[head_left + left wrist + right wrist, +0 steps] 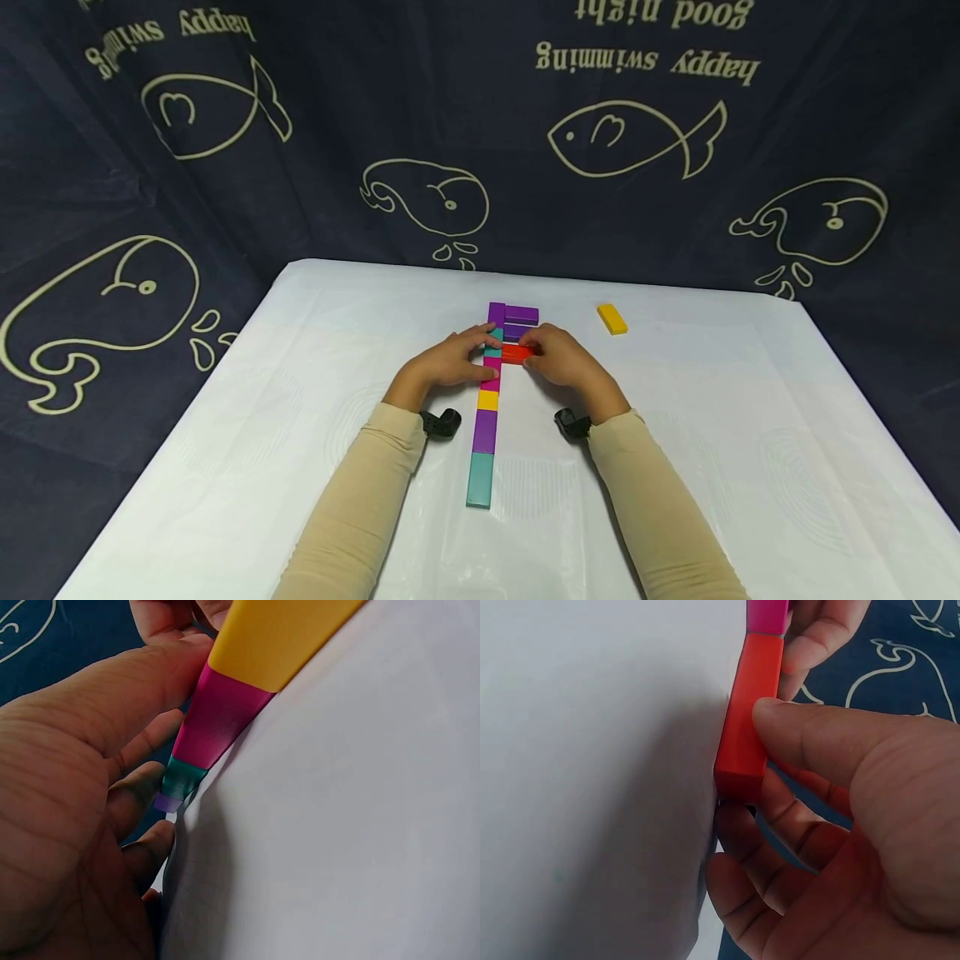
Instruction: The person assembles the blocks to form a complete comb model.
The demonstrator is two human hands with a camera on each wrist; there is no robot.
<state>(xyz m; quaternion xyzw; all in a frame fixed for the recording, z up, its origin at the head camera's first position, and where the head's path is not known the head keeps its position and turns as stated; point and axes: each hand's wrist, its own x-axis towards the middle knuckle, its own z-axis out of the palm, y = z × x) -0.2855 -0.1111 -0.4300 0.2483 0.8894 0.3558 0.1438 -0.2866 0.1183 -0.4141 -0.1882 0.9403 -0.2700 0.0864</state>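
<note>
A straight line of purple, teal, magenta and yellow blocks runs away from me along the table. My left hand (450,360) lies along its left side, fingers over the far teal block (492,352) and thumb at the magenta block (490,384). On the other side, my right hand (562,358) pinches a red block (744,720) between thumb and fingers. The red block lies crosswise, its left end against the line. Just beyond it, two purple blocks, the farther one (522,315) and the nearer one (515,332), also stick out to the right.
A loose yellow block (612,319) lies on the white-covered table (675,500), right of the line. Nearer me, the line continues with a yellow block (487,400), a purple block (484,432) and a teal block (480,479). A dark printed cloth (525,225) hangs behind.
</note>
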